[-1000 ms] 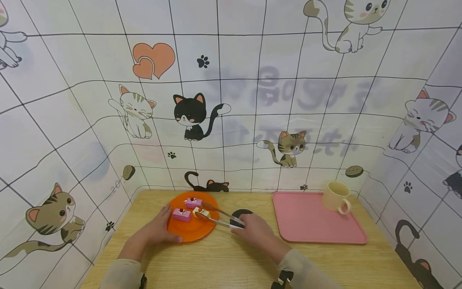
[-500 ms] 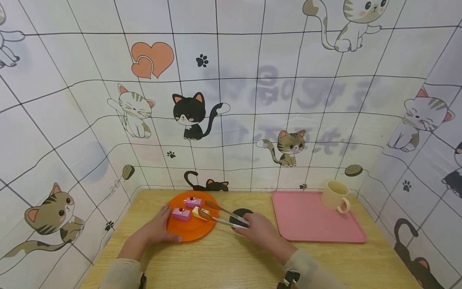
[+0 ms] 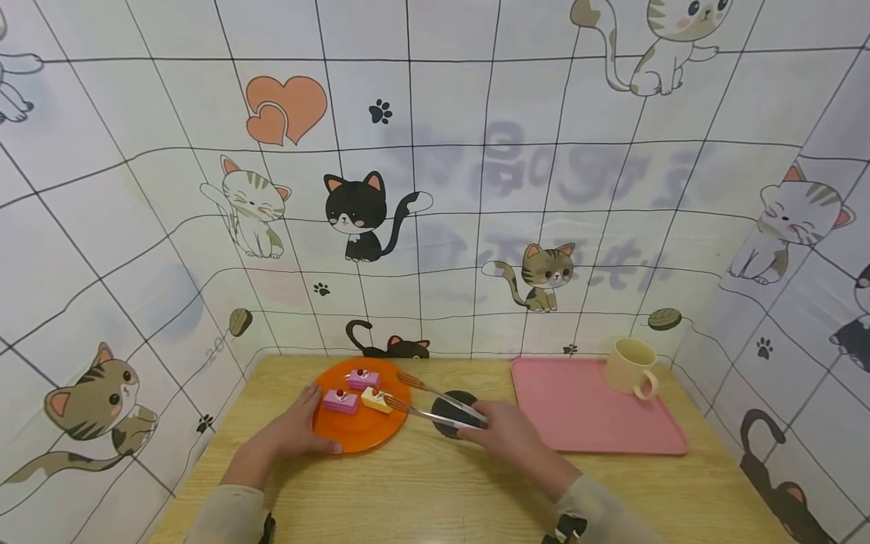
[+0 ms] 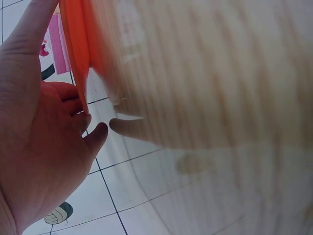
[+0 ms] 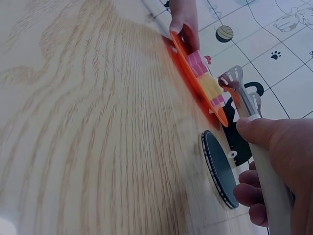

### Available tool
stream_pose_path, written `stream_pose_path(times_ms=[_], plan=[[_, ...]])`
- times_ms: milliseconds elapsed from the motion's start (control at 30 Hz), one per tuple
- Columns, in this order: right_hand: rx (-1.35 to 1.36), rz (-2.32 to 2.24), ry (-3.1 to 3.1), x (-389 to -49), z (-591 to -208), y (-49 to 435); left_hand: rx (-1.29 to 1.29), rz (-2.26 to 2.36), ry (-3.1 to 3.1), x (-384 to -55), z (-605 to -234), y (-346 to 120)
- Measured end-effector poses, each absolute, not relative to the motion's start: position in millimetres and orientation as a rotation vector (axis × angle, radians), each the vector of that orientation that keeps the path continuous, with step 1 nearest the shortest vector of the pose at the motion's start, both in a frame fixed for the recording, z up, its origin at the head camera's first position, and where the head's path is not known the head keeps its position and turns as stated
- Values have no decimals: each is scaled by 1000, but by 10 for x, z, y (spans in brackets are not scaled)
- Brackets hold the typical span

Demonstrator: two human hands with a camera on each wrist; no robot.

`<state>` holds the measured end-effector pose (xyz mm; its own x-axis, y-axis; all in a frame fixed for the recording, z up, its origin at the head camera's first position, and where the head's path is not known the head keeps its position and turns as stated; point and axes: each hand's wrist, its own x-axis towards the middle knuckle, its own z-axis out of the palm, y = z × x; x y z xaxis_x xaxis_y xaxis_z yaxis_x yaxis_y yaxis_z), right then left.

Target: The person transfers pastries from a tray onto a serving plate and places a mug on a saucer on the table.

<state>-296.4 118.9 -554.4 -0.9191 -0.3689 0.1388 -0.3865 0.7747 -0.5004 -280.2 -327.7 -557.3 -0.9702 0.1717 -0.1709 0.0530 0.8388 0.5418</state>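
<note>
My left hand [image 3: 294, 431] holds the left rim of an orange plate [image 3: 360, 440], fingers and thumb spread along its edge. Two pink toy cake slices, one at the back [image 3: 363, 379] and one at the front left [image 3: 340, 403], lie on it with a yellow cake slice [image 3: 374, 399]. In my right hand [image 3: 510, 434] is a pair of metal food tongs [image 3: 435, 416], with brownish tips spread apart and nothing between them. The lower tip is right at the yellow slice's right end; the upper one overlaps the plate's right rim. In the right wrist view, fingers curl round the tongs' pale handle [image 5: 270, 186].
A round black coaster [image 3: 443, 408] lies under the tongs on the wooden table [image 3: 408, 499]. To the right lies a pink tray [image 3: 578, 423], with a yellow mug [image 3: 627, 366] at its back right corner. A cat-patterned cloth wall [image 3: 448, 302] rises behind the table.
The tongs have opened wider and drawn back rightward from the yellow cake slice, which stays on the plate. My right hand has moved right; the left hand has kept its place.
</note>
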Motion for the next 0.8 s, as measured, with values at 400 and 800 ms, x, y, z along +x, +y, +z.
stream_pose_path(times_ms=[400,800], plan=[[692,782,-2912,-2870,-5510,1557,177,806,2808,-2823,-5569,-3278],[821,848,-2884,-2755,-5523,1982,158,824,2796,-2811,-5557,-3282]])
